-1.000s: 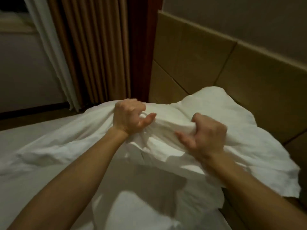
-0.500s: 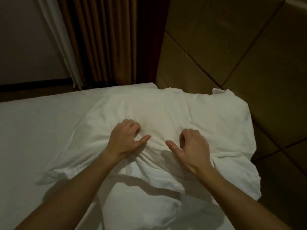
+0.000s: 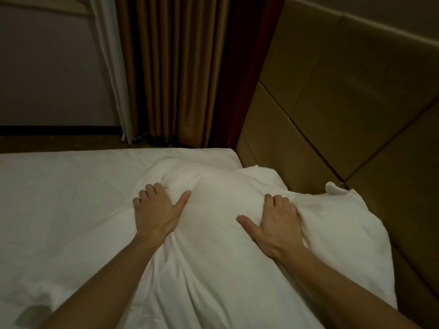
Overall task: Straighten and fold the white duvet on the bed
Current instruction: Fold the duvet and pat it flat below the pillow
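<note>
Two bare forearms reach forward over a bed (image 3: 59, 198). The left hand (image 3: 156, 210) and right hand (image 3: 276, 224) press palm-down on a bunched white duvet (image 3: 218, 233), thumbs spread, fingertips sunk into the cloth. Beyond the hands, brown curtains (image 3: 180, 67) hang; a padded headboard (image 3: 344, 103) stands right of the right hand.

The duvet (image 3: 221, 233) is soft white cloth, matt and creased into shallow folds. The bed (image 3: 59, 198) sheet at left is smoother matt white cloth. The curtain (image 3: 171, 67) at top centre is pleated brown fabric. The headboard (image 3: 332, 103) panels at right look smooth, tan, faintly sheened.
</note>
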A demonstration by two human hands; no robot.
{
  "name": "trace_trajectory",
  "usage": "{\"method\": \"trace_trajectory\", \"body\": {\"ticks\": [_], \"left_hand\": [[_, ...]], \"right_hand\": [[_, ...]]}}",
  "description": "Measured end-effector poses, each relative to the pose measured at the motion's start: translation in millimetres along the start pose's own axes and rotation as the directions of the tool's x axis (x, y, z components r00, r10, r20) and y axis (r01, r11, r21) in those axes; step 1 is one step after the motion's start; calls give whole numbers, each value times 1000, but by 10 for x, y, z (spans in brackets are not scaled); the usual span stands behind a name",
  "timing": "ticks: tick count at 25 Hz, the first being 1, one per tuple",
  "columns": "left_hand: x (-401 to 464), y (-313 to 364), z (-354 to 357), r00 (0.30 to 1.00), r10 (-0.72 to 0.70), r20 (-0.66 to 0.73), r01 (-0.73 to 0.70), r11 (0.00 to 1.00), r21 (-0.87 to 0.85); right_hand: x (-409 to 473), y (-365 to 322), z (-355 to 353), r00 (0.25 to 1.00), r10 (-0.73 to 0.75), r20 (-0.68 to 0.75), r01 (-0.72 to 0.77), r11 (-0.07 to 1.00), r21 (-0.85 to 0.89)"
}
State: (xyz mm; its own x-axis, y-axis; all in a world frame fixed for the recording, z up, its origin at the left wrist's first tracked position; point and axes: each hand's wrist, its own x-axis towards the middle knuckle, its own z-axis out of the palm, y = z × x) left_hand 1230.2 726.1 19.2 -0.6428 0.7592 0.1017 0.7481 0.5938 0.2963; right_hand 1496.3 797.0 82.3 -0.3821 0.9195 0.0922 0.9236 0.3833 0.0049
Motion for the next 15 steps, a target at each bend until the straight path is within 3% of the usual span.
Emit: {"method": "trace_trajectory", "body": {"ticks": [4,8,13,15], "left_hand": [[96,29,83,971,234,-39,-235,972,-25],[487,247,-364,933,341,-111,-346,938,-28],[890,1223,-850,847,520,-108,-518,854,49],[753,1738,-742,809,588,-4,-586,806,-80]], "right_hand": [[1,23,94,995,30,98,-32,999,26],[38,81,-338,996,54,70,-60,995,82],[-312,387,-863,970,235,61,-241,959,146],[-569,528,-759,938,340,73,-348,925,154]]}}
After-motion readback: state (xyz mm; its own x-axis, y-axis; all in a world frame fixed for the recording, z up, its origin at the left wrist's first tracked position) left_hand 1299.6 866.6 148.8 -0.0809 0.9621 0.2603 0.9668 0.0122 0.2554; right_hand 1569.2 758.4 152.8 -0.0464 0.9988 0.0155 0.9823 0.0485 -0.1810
